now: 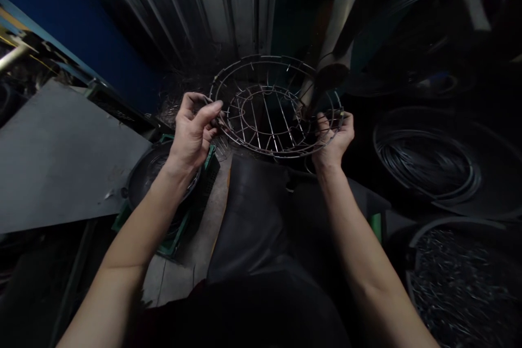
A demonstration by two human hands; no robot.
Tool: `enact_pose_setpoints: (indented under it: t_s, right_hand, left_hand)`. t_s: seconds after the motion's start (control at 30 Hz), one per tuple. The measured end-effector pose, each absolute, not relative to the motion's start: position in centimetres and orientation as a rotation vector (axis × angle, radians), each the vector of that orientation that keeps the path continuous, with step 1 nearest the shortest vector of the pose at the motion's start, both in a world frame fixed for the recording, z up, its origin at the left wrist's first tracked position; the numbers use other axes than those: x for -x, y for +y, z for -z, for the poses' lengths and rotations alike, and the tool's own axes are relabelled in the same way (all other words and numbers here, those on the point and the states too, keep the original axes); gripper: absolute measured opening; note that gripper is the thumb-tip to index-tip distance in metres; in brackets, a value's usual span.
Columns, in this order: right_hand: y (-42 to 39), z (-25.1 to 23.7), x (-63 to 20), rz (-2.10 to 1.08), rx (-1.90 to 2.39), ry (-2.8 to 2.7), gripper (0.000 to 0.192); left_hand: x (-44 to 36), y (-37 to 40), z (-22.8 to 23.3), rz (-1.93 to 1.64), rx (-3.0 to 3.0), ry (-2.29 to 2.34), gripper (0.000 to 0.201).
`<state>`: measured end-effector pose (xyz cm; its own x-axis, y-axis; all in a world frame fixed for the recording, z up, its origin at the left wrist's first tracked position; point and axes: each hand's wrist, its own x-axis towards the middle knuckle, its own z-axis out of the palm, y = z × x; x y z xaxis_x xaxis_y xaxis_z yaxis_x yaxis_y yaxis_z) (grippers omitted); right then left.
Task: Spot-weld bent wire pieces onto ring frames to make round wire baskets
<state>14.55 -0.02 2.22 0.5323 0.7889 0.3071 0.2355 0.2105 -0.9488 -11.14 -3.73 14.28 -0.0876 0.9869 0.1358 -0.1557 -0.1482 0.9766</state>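
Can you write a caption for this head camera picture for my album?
Two hands, left and right, hold a round wire guard by its rim in a dark workshop.

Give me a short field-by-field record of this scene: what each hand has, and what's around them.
Held thing: round wire frame, rings joined by straight wires, held up between both hands
Left hand: fingers pinch the frame's left rim
Right hand: grips the frame's right rim
Below left hand: dark round pan on a green crate
Left side: grey sheet
Right side: coil of dark wire
Lower right: bin of small metal pieces
Behind: corrugated metal wall
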Motion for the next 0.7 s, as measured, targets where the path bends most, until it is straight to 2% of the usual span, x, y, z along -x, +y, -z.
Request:
enact_pose_setpoints:
  t_s: [0.3, 0.5, 0.7]
  right_hand:
    - [-0.1, -2.3, -14.2, -0.575, 1.247, -0.927, 0.032]
    - [-5.4, -2.9, -19.8, -0.616, 1.348, -0.787, 0.049]
    - [-12.4, -3.1, -24.0, -0.594, 1.517, -0.787, 0.043]
  left_hand:
    - [10.9, -4.0, -15.2, -1.413, -1.113, 1.071, 0.034]
    - [11.3, -3.8, -15.3, -1.451, -1.108, 1.054, 0.035]
    - [11.4, -0.7, -21.9, -1.298, -1.44, 1.091, 0.039]
